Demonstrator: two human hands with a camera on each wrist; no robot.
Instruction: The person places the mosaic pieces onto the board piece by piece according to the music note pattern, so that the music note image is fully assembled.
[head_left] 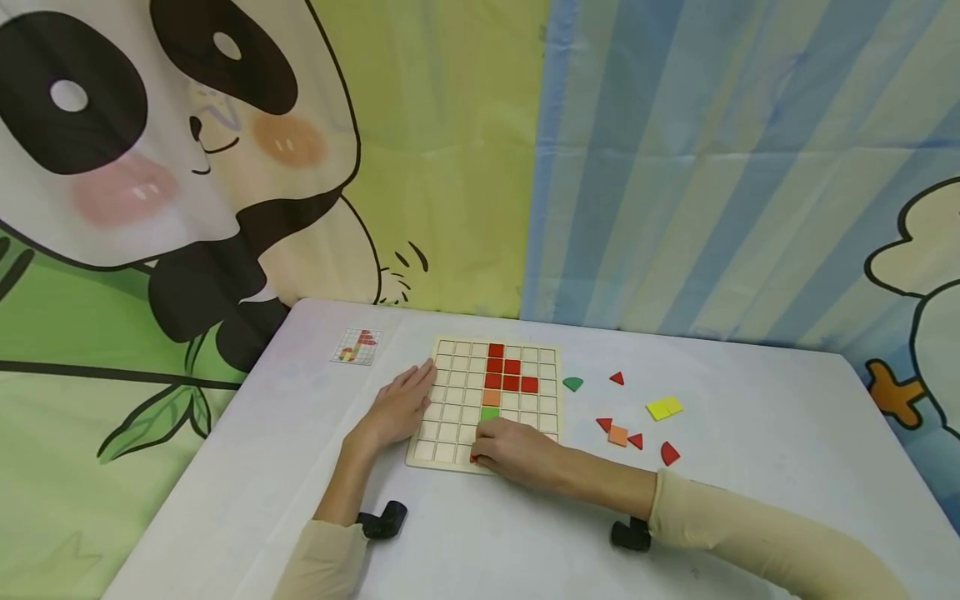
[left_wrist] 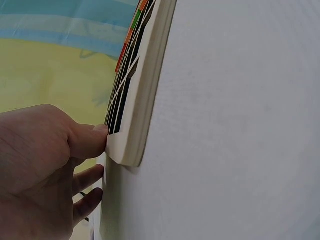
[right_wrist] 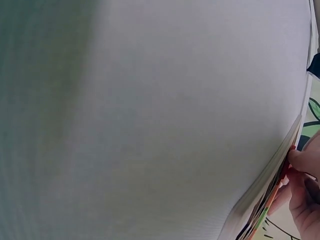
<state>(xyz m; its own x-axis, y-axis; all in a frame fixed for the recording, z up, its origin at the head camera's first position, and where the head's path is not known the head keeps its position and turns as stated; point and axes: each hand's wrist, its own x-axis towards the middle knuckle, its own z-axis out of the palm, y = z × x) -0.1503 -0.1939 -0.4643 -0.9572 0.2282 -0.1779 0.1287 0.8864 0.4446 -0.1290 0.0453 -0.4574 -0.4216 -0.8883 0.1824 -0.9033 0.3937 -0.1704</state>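
Left hand (head_left: pixel 405 404): resting with straight fingers at left edge of grid board (head_left: pixel 452 396)
Right hand (head_left: pixel 517 451): pinching red piece (head_left: pixel 473 457) near bottom row

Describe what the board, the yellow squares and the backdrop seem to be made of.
The board: probably wood, pale and matte, judging by its cream, lined edge in the left wrist view. The yellow squares: painted wood or plastic, too small to tell; the colour is flat and even. The backdrop: likely printed fabric with a faint sheen, as creases cross its pictures.
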